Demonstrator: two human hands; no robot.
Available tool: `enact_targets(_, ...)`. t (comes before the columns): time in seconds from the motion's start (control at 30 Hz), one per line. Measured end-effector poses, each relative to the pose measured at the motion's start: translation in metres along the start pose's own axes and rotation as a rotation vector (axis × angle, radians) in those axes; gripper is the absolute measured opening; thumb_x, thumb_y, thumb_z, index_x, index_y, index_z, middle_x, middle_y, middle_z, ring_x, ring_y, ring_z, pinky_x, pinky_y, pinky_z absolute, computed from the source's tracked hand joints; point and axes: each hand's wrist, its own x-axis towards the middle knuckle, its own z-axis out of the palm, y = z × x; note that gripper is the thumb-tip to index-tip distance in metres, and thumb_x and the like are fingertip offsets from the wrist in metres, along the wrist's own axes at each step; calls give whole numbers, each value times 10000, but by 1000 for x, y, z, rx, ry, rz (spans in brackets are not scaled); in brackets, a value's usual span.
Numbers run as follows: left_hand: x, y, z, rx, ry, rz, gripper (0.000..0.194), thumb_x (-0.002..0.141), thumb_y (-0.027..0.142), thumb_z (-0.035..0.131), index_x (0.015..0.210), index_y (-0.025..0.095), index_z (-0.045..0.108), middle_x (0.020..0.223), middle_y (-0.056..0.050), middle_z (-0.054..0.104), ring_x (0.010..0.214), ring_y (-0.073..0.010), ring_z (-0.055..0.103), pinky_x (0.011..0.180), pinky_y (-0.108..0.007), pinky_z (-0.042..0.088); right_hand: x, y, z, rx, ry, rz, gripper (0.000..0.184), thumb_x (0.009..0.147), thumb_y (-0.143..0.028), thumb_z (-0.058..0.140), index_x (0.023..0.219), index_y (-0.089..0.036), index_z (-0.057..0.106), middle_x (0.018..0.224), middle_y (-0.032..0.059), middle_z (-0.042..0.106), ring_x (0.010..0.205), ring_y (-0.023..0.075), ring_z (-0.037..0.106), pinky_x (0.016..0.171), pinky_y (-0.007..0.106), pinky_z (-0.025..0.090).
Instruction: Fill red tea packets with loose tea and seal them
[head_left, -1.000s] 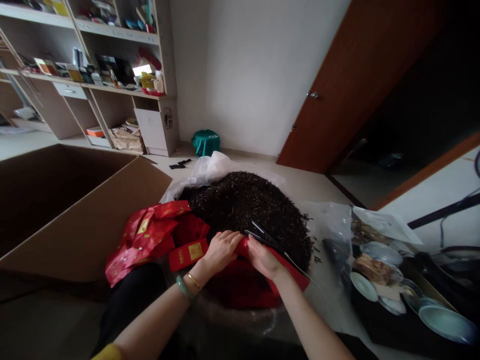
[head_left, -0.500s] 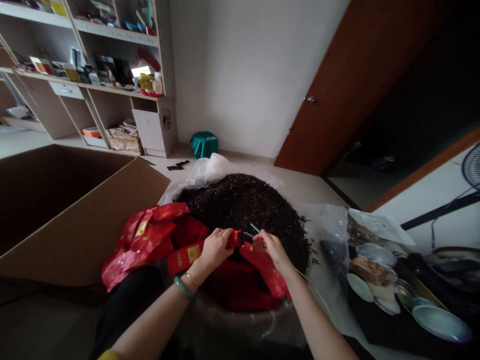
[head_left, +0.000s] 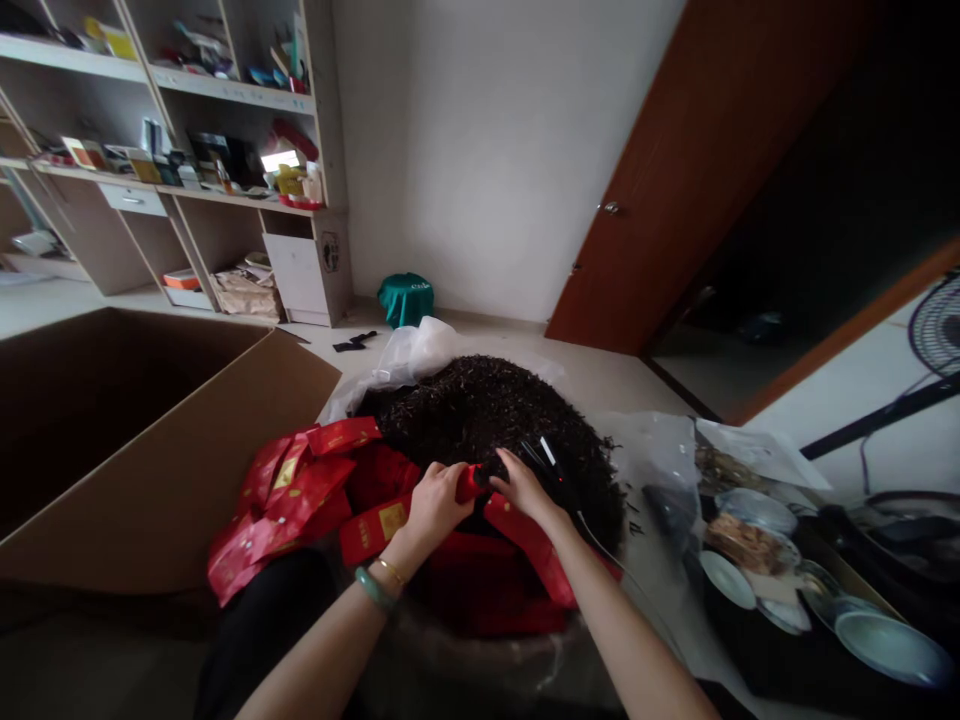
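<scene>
My left hand is closed round a small red packet, whose dark mouth faces right. Right beside that mouth is my right hand, its fingers bent inward; what lies between them is hidden. A dark tool with a white strip and a thin cord lies on the heap just beyond my right hand. Under both hands is a big mound of dark, dry leaf pieces in a clear plastic bag. Red packets with gold labels lie along its near side, and more red wrappers are piled at the left.
A large open cardboard box stands at the left. On the right are clear bags and round lids, with a fan beyond. Shelves, a teal-covered stool and a brown door are at the back.
My right hand has let go of the dark tool, which now lies farther right on the heap. That hand has moved in to the packet's mouth. My left hand keeps its hold.
</scene>
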Motion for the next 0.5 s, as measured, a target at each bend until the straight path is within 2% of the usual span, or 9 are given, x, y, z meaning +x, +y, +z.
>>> enact_targets(0.1,3,-1,-7,-11,25,-57,400,714,238,644,1109,186,605,938,-63,673,911,-212,575,804,-298,484,42,-37,9,34,-160,-95,836,710,-286,630,1452,-171,262,1522,153,218,1405,265,201,1129,419,217)
enact_targets(0.17,5,-4,-14,-7,32,-101,399,707,245,652,1099,186,608,901,-62,664,886,-207,584,784,-292,486,69,-62,14,-9,-278,-95,949,676,-246,653,1480,-200,151,1546,148,127,1419,276,138,1125,416,194)
enact_targets(0.23,7,-7,-21,3,39,-130,406,701,235,653,1101,184,604,901,-61,656,866,-199,589,773,-288,485,89,-81,18,-118,-388,-48,965,694,-254,646,1485,-241,93,1551,137,101,1413,298,138,1104,438,206)
enact_targets(0.3,9,-9,-27,11,50,-143,411,705,229,648,1111,184,597,911,-60,653,863,-194,589,771,-284,482,100,-92,20,-163,-407,-27,867,711,-266,638,1462,-271,205,1526,134,183,1376,337,216,1066,477,250)
enact_targets(0.37,11,-10,-31,15,53,-149,405,708,234,648,1107,185,597,896,-56,653,859,-194,589,764,-281,477,99,-95,20,-189,-395,-31,695,745,-284,606,1395,-283,359,1461,130,305,1306,352,325,1016,499,305)
enact_targets(0.5,13,-7,-33,1,47,-143,378,715,237,643,1087,183,604,868,-52,654,857,-195,589,754,-277,476,71,-87,14,-231,-376,-77,458,735,-304,625,1188,-261,567,1200,89,528,1076,276,520,919,407,410)
